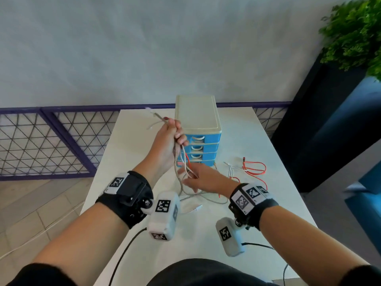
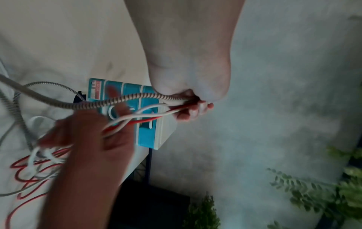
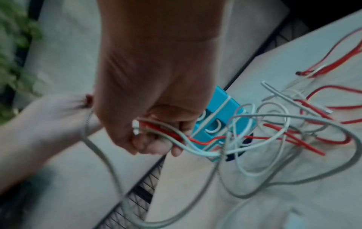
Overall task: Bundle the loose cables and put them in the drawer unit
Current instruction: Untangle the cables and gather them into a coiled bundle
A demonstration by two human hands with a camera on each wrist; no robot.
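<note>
My left hand (image 1: 176, 131) is raised in front of the drawer unit (image 1: 198, 120) and grips a bunch of cables: a braided cable (image 1: 175, 159), white ones and a red one. Their plug ends stick out above the fist. In the left wrist view the fingertips (image 2: 194, 109) curl round the same strands (image 2: 94, 103). My right hand (image 1: 191, 176) is lower, just before the bottom drawer. In the right wrist view its fingers (image 3: 156, 139) curl round red and white cables. The rest of the cables trail loose over the white table (image 1: 247, 137), with a red loop (image 1: 254, 169) at the right.
The drawer unit has a cream top and several blue drawers, all closed. A white plug end (image 1: 195, 208) lies near my wrists. A purple mesh railing (image 1: 51, 141) runs behind the table. A plant (image 1: 354, 34) over a dark planter (image 1: 309, 131) stands at the right.
</note>
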